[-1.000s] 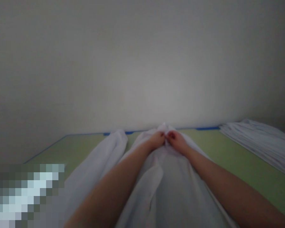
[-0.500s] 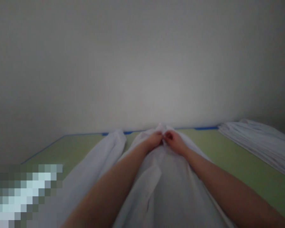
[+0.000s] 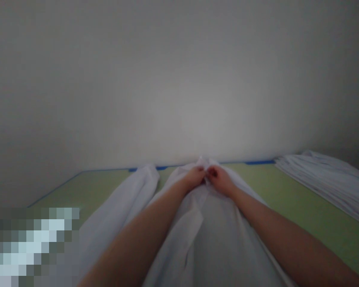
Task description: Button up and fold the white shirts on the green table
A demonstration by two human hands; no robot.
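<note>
View: the head camera, looking forward and down.
White garment: it lay lengthwise on the green tabletop (image 3: 95, 184), its near part (image 3: 227, 243) running under both forearms and out at the bottom, its far end bunched near the wall (image 3: 179, 87).
Slip risk: the gathered fabric could have slid from the fingertips, since only a small pinch seemed to hold it.
Crease risk: the loose flap between the forearms might have folded under if the garment were pulled unevenly.
Drag risk: the left forearm could have caught the sleeve-like length (image 3: 128, 191) beside it.
Left hand (image 3: 196, 176): closed, fingers curled down on the garment's far end.
Right hand (image 3: 221, 180): nearly closed, thumb and fingers apparently pinching the same gather, just beside the left; the exact grip was too blurred to tell.
White fabric stack (image 3: 326, 175): it lay layered on the right, apart from both hands.
</note>
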